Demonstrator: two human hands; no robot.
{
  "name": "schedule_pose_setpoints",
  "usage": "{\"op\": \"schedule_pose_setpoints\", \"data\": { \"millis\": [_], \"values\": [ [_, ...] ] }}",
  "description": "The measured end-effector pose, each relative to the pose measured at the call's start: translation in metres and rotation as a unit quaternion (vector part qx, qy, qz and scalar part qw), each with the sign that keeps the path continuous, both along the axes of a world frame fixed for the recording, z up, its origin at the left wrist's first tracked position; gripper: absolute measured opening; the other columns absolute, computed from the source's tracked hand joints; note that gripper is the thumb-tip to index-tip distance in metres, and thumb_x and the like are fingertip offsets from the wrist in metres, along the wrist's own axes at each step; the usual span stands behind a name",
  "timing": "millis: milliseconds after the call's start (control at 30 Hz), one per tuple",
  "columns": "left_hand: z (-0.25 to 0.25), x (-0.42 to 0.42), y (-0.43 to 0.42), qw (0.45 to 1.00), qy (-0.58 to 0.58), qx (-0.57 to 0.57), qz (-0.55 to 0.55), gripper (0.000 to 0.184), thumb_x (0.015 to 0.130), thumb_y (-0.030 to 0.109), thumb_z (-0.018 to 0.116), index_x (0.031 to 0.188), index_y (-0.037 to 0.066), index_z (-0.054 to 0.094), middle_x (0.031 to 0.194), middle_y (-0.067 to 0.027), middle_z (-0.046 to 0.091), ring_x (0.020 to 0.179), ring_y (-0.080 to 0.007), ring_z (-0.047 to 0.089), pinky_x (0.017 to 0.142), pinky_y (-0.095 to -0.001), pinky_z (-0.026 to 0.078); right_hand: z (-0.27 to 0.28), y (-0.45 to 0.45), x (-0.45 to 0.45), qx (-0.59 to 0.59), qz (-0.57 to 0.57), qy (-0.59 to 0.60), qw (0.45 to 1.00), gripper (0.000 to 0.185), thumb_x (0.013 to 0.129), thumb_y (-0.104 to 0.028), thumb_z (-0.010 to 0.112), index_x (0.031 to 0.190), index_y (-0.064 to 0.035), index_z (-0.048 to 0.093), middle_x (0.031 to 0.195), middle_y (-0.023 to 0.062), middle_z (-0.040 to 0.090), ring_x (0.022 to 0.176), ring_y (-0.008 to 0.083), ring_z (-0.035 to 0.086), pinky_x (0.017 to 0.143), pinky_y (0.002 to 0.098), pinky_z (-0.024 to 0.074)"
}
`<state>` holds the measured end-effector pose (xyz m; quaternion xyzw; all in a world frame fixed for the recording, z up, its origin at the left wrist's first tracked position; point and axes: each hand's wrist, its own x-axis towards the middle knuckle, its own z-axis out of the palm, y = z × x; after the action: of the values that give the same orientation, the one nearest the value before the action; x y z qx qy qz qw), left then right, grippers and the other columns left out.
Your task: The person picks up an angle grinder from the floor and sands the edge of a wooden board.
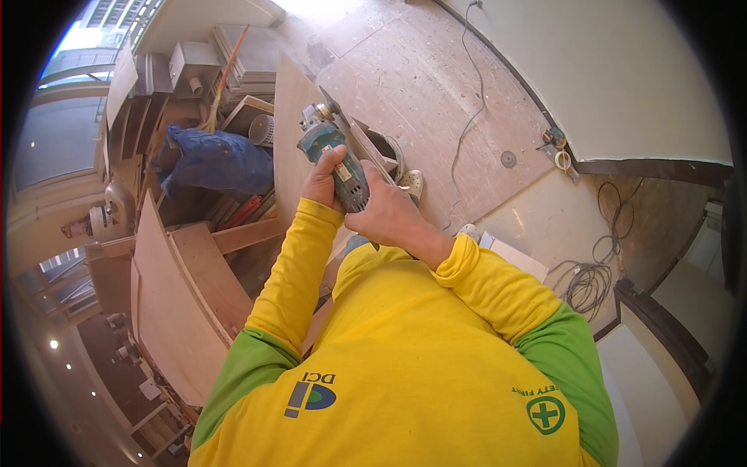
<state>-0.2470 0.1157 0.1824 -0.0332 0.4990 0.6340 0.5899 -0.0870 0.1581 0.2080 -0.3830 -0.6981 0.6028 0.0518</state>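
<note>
A green angle grinder (354, 180) with a metal gear head is held in front of my chest, its head pointing away from me. My left hand (322, 180) is closed on its body, with the thumb lying along the top near the label. My right hand (389, 208) wraps the body from the other side, nearer the rear vents. The grinder's disc (333, 101) shows almost edge-on at the far end. A wooden panel (292, 117) stands just beyond the grinder, to the left. Fingers under the tool are hidden.
On the left lie a blue plastic sheet (222, 159), a broom (226, 74), stacked boards (241, 54) and a curved wood panel (167, 303). A cable (481, 101) crosses the dusty floor. To the right are coiled cable (587, 284) and another power tool (554, 138) by the wall.
</note>
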Motion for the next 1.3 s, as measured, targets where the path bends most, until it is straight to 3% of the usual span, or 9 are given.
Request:
{"op": "schedule_pose_setpoints", "data": {
  "millis": [1300],
  "values": [
    [0.001,0.009,-0.007,1.0,-0.015,0.002,-0.009,0.033,0.091,0.023,0.074,0.115,0.009,0.056,0.095,-0.0097,0.069,0.084,-0.0263,0.072,0.081,-0.0434,0.063,-0.003,-0.006,0.01,-0.007,0.0,0.01,1.0,0.096,0.074,-0.027,0.071,0.154,0.0026,0.028,0.124,0.0341,0.064,0.117,0.048,0.063,0.104,0.0475,0.0489]
  ]
}}
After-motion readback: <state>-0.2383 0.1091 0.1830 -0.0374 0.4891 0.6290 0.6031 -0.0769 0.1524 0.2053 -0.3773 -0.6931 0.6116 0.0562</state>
